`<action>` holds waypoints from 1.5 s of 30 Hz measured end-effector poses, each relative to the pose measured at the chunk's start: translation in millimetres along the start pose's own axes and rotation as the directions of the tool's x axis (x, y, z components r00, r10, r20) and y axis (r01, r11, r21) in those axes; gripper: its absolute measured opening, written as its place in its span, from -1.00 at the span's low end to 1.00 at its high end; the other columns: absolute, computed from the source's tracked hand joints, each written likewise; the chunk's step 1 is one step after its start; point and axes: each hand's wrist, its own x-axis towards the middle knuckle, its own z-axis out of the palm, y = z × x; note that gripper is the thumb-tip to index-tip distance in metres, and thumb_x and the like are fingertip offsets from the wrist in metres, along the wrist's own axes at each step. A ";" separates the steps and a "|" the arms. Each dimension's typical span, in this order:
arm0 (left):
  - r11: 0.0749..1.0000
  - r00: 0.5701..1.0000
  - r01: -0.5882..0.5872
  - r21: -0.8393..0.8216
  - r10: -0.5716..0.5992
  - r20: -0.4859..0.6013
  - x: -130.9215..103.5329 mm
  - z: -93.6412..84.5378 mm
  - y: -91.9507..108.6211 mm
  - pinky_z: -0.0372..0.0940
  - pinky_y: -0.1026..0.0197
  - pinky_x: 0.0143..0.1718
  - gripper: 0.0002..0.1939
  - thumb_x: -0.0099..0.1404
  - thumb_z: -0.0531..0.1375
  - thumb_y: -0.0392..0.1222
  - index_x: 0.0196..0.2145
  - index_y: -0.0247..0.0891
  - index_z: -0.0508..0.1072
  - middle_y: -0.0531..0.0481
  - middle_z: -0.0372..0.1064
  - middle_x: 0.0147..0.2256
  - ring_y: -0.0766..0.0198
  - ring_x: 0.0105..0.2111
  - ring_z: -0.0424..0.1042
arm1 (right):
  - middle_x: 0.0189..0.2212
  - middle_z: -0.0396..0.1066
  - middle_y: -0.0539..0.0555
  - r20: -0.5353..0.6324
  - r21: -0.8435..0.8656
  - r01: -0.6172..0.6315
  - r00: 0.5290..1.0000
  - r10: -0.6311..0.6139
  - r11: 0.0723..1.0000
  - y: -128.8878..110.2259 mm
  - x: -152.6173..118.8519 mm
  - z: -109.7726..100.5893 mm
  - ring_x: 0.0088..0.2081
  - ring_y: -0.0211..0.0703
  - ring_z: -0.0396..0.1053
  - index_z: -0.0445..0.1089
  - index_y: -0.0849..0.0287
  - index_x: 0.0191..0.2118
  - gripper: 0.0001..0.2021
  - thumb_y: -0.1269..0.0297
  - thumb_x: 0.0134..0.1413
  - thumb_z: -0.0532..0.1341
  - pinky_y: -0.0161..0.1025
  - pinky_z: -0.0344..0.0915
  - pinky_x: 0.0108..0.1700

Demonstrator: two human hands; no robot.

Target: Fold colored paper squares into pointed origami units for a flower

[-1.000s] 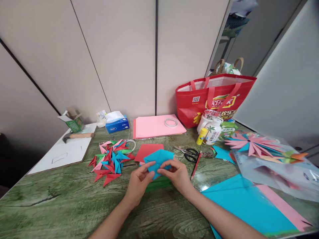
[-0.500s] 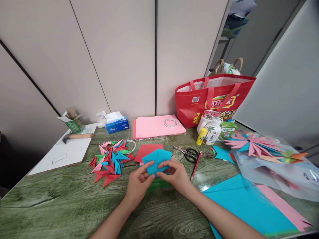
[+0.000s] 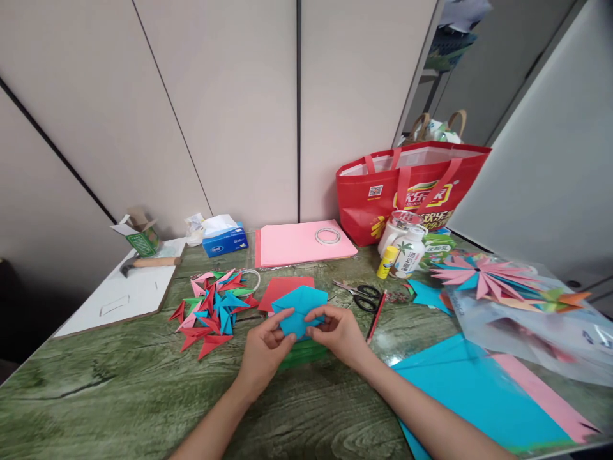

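Observation:
A creased blue sheet of paper (image 3: pixel 301 299), partly folded, is held up in front of me above the table. My left hand (image 3: pixel 265 348) pinches its lower left side between thumb and fingers. On the other side, my right hand (image 3: pixel 338 332) grips the lower right edge, fingers curled, thumb at the front. Red paper (image 3: pixel 282 289) lies just behind the blue piece. Beneath my hands, something green (image 3: pixel 301 354) shows on the table, mostly covered. Part of the paper's lower edge is hidden by my fingers.
Folded paper pieces (image 3: pixel 218 306) are heaped at left, near a hammer (image 3: pixel 153 262) on a white board (image 3: pixel 115 300). Scissors (image 3: pixel 361 295), a pencil (image 3: pixel 377 316) and a glue stick (image 3: pixel 387 262) lie or stand at right. Pink sheets (image 3: pixel 287 246) and a red bag (image 3: pixel 359 204) are behind.
My right thumb has shifted slightly right along the lower edge of the blue paper. The paper has moved a little to the left; both hands keep hold of it.

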 end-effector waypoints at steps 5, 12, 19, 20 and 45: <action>0.999 1.000 0.006 -0.034 -0.006 0.018 2.2 -3.1 -1.3 0.32 0.21 -0.31 -0.48 -0.08 0.29 -0.23 -0.10 -0.40 0.38 -0.10 0.49 -0.40 0.21 -0.39 0.45 | -0.60 0.36 -0.06 0.093 0.150 -0.095 0.992 0.081 0.984 -5.4 2.8 -3.7 -0.55 -0.28 0.36 0.37 0.22 -0.46 -0.83 0.43 -0.34 0.29 -0.34 0.31 -0.48; 0.998 1.000 -0.013 -0.065 0.014 0.017 4.6 -6.2 -2.0 0.32 0.19 -0.29 -0.46 -0.08 0.29 -0.26 -0.09 -0.41 0.37 -0.10 0.49 -0.42 0.21 -0.40 0.44 | -0.65 0.25 -0.14 0.108 0.263 -0.095 0.992 0.069 0.960 -0.2 6.4 -8.1 -0.57 -0.30 0.35 0.33 0.19 -0.40 -0.79 0.37 -0.30 0.29 -0.29 0.36 -0.42; 0.999 0.999 -0.037 -0.003 0.037 -0.032 6.9 -10.8 -0.6 0.32 0.26 -0.33 -0.51 -0.07 0.26 -0.27 -0.11 -0.39 0.39 -0.03 0.48 -0.45 0.26 -0.41 0.43 | -0.63 0.29 -0.10 0.042 0.257 -0.029 0.999 0.019 0.966 0.1 10.4 -12.6 -0.55 -0.30 0.33 0.35 0.18 -0.47 -0.92 0.34 -0.22 0.21 -0.21 0.40 -0.33; 0.999 0.997 -0.046 0.016 0.047 -0.062 8.0 -12.6 -0.4 0.32 0.27 -0.35 -0.52 -0.07 0.25 -0.27 -0.12 -0.38 0.40 -0.02 0.47 -0.47 0.27 -0.43 0.42 | -0.59 0.34 -0.07 0.009 0.248 -0.010 1.000 0.008 0.969 -1.1 11.0 -14.0 -0.52 -0.28 0.35 0.36 0.18 -0.48 -0.93 0.33 -0.19 0.19 -0.20 0.39 -0.32; 0.992 0.993 -0.089 0.092 0.095 -0.071 6.5 -12.2 0.5 0.32 0.24 -0.36 -0.60 0.03 0.21 -0.14 -0.12 -0.24 0.44 -0.03 0.45 -0.27 0.23 -0.37 0.38 | -0.35 0.42 0.10 0.078 -0.149 0.159 0.986 -0.148 0.976 0.3 4.6 -6.8 -0.27 -0.12 0.32 0.45 0.18 -0.36 -0.84 0.28 -0.06 0.17 -0.23 0.25 -0.27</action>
